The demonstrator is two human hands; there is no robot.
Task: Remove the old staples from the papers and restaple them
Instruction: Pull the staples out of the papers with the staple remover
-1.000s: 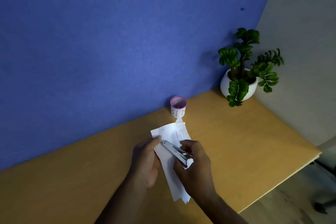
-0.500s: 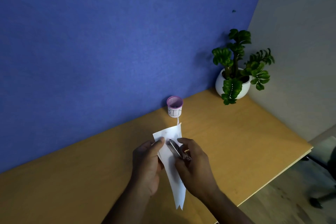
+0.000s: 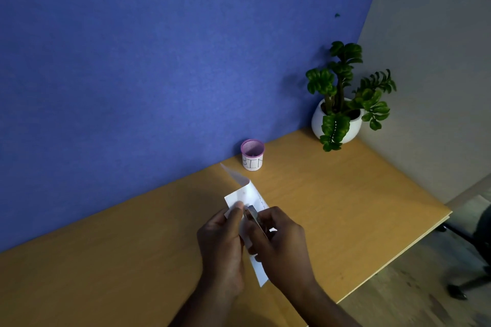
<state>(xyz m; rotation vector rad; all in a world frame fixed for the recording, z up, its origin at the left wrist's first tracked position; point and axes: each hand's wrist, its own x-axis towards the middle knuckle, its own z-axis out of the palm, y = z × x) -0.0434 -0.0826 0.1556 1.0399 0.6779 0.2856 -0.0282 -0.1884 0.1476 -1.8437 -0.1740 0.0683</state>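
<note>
Since the earlier frame the papers (image 3: pixel 245 198) have turned, their top corner now folding back toward the small cup marked BIN (image 3: pixel 252 154) at the wall. They sit at lower centre of the frame, held just above the counter (image 3: pixel 345 194). The left hand (image 3: pixel 221 244) pinches their upper edge, grip clamped on the sheets; the right hand (image 3: pixel 281 244) is closed on a slim metal tool (image 3: pixel 253 216) (stapler or remover, hard to say). The sheets look light and floppy and probably tear easily, best held near the stapled corner. Any staple is hidden behind the thumbs.
</note>
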